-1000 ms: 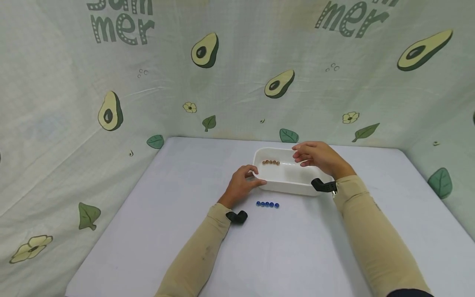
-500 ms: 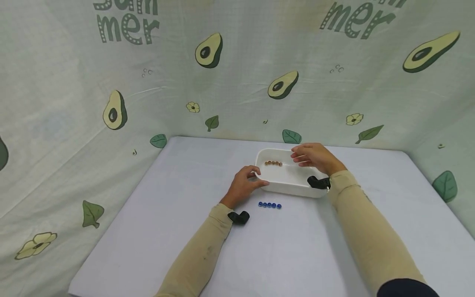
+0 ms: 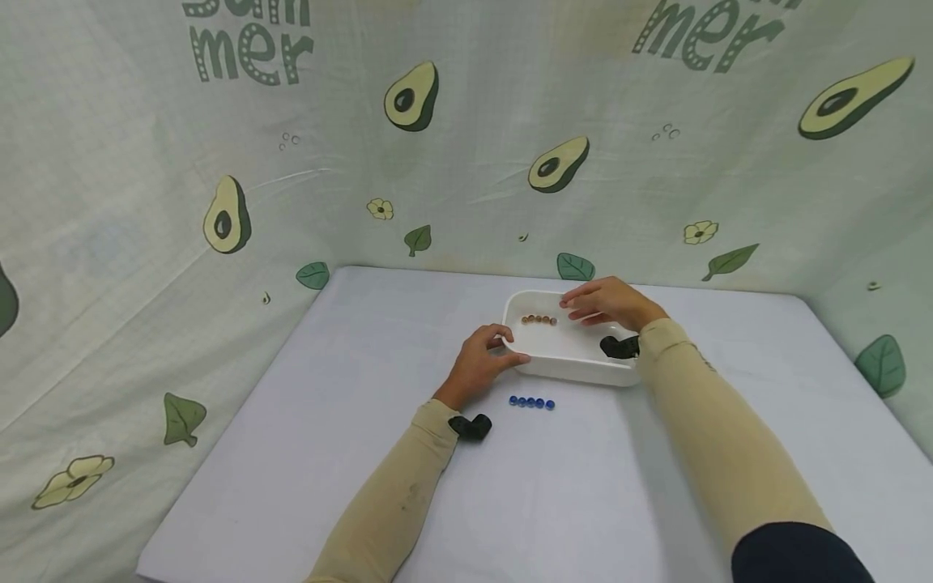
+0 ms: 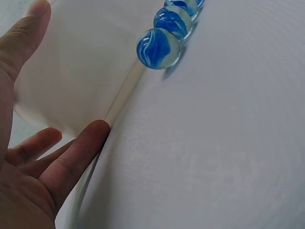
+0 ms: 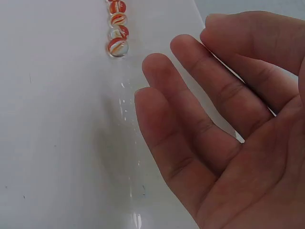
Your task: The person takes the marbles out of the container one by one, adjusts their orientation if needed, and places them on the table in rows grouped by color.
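Note:
My left hand (image 3: 477,368) holds the near left corner of a white rectangular tray (image 3: 583,368), thumb along the front wall and fingers at the left side. In the left wrist view, a fingertip (image 4: 97,131) touches the tray's edge. My right hand (image 3: 612,304) hovers over the tray's right half, fingers loosely extended. Nothing shows in its palm (image 5: 257,176) in the right wrist view; its thumb and index tips lie close together. Several orange-and-white swirled marbles (image 3: 539,320) stand in a row inside the tray. Blue swirled marbles (image 3: 531,402) form another row on the table before it.
A white cloth covers the table (image 3: 328,389). Behind it and to the sides hangs a curtain (image 3: 466,162) printed with avocados and leaves. Each wrist wears a small black camera (image 3: 471,427).
My right hand has shifted slightly left over the tray, toward the orange marbles. The left hand keeps its place on the tray corner. Both marble rows look unchanged; the head view has turned slightly.

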`<state>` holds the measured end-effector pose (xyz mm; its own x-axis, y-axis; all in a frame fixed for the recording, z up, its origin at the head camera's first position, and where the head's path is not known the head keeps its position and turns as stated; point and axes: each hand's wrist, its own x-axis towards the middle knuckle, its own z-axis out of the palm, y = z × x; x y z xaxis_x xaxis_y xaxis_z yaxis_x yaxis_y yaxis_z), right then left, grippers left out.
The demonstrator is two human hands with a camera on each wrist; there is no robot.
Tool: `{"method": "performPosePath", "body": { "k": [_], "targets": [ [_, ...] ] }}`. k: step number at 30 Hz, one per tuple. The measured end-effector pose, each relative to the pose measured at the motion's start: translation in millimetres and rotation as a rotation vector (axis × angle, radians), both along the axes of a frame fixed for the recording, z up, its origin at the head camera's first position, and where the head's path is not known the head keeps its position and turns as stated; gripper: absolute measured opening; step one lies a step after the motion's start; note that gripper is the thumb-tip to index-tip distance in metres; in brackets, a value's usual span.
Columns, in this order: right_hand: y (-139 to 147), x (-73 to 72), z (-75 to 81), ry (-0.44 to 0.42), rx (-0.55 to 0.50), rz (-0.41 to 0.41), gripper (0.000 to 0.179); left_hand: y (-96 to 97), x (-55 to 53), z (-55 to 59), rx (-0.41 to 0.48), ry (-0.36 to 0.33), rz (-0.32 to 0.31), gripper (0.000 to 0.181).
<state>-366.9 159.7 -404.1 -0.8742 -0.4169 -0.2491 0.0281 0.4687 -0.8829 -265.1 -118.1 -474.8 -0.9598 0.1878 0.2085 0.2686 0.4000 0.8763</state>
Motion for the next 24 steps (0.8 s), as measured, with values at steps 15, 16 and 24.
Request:
{"method": "performPosePath", "body": {
  "k": [15, 16, 24],
  "targets": [
    [-17.2, -5.0, -20.3, 0.049, 0.121, 0.013, 0.030, 1.1, -3.0, -5.3, -0.011, 0.025, -0.009, 0.041],
    [-17.9, -4.7, -21.1, 0.064, 0.127, 0.015, 0.028, 0.9, -3.0, -5.2, -0.014, 0.029, -0.009, 0.042],
    [-26.3, -3.1, -27.1, 0.213, 0.201, 0.028, 0.018, -0.8, -2.3, -4.6, -0.023, 0.042, 0.005, 0.044]
  ]
}}
